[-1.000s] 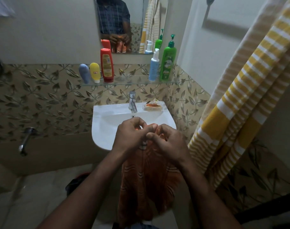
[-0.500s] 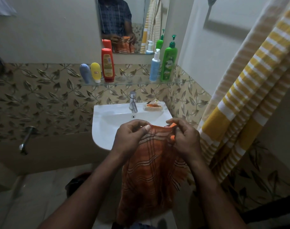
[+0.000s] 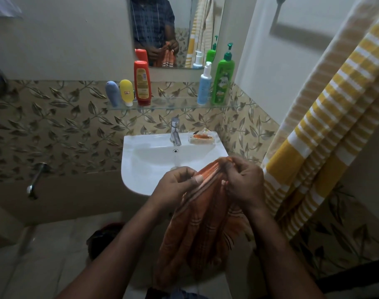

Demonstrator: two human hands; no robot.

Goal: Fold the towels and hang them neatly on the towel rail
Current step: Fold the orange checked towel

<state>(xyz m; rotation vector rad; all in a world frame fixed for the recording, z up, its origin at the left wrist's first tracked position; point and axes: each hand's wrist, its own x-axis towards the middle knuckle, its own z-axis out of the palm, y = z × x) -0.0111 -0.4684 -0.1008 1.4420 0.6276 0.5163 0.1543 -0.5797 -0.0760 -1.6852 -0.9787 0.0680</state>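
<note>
An orange checked towel (image 3: 202,231) hangs bunched from both hands in front of the white sink (image 3: 141,169). My left hand (image 3: 176,185) pinches its top edge between thumb and fingers. My right hand (image 3: 243,182) grips the gathered top edge a little higher and to the right. A yellow and white striped towel (image 3: 320,126) hangs at the right, running from the top corner down past the sink. The rail that carries it is out of view.
A glass shelf (image 3: 175,105) above the tap (image 3: 175,131) holds several bottles, among them a red one (image 3: 142,83) and a green pump bottle (image 3: 222,77). A soap dish (image 3: 202,138) sits on the sink rim. A wall tap (image 3: 36,180) projects at left.
The towel's top edge, spread flat between my hands half a second ago, is now gathered into a bunch. My right hand has risen slightly and both hands have shifted right.
</note>
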